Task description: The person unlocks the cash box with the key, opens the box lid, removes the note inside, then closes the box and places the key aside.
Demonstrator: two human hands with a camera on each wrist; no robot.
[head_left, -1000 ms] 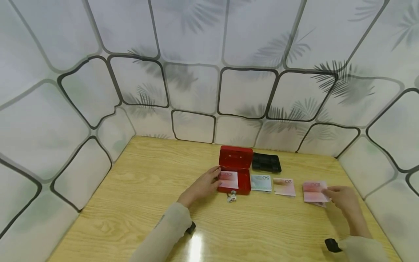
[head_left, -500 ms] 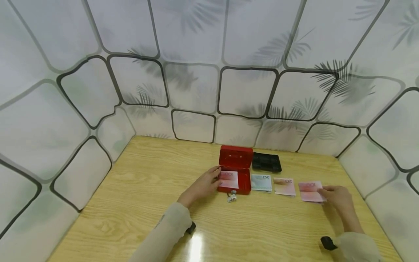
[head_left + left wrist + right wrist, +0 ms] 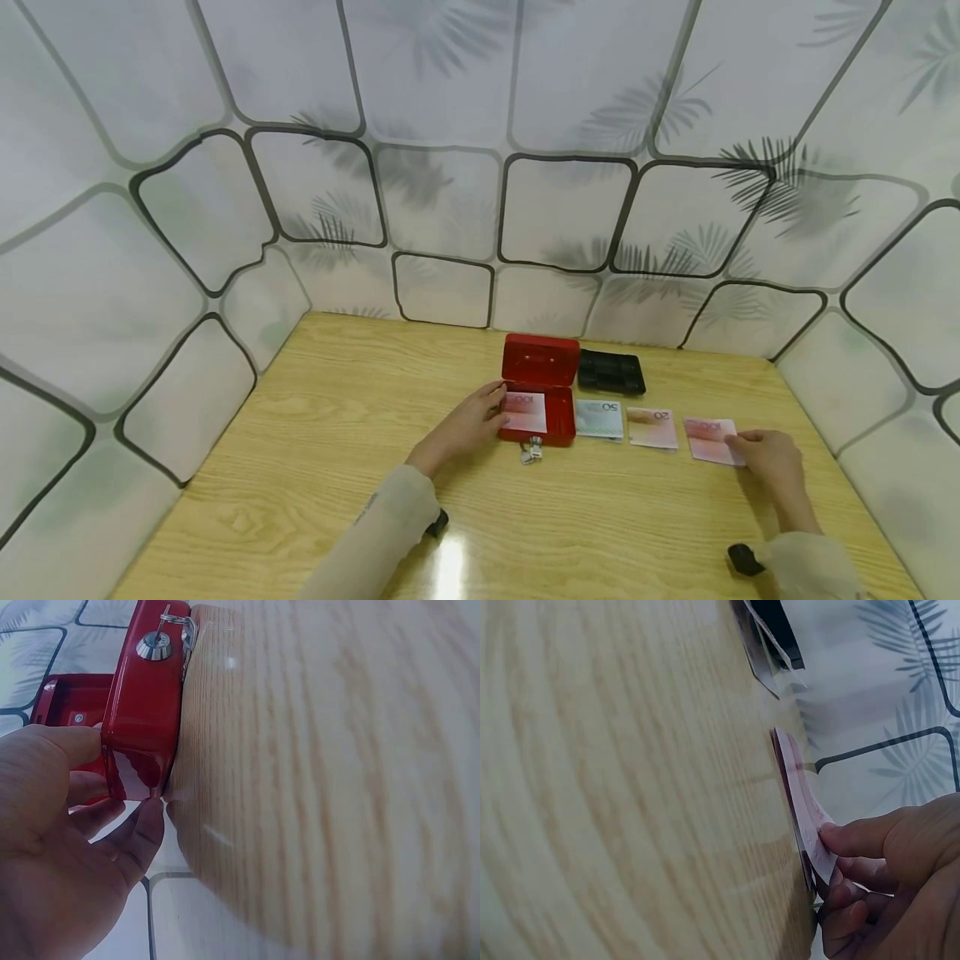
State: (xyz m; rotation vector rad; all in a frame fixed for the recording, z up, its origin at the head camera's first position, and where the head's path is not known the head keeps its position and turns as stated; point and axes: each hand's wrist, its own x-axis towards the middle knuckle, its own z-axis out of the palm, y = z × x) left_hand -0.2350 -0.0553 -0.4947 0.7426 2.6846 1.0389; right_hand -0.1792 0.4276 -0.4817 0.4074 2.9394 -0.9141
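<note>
An open red cash box stands on the table with its lid tipped back. Pink 100 banknotes lie in its left part. My left hand grips the box's left side wall, thumb near the rim and fingers low on the outside, as the left wrist view shows. Keys hang at the lock on its front. At the right, my right hand pinches the right edge of a folded pink 100 banknote between thumb and fingers. That note lies low, over other paper at the tabletop.
Right of the box lie a green 50 note and an orange-pink 20 note, in a row with the 100. Behind them sits a black compartment tray. Patterned walls enclose the wooden table.
My right hand has moved slightly left and down with the 100 banknote, which now lies flatter and lines up over the paper beneath it. My left hand stays at the cash box.
</note>
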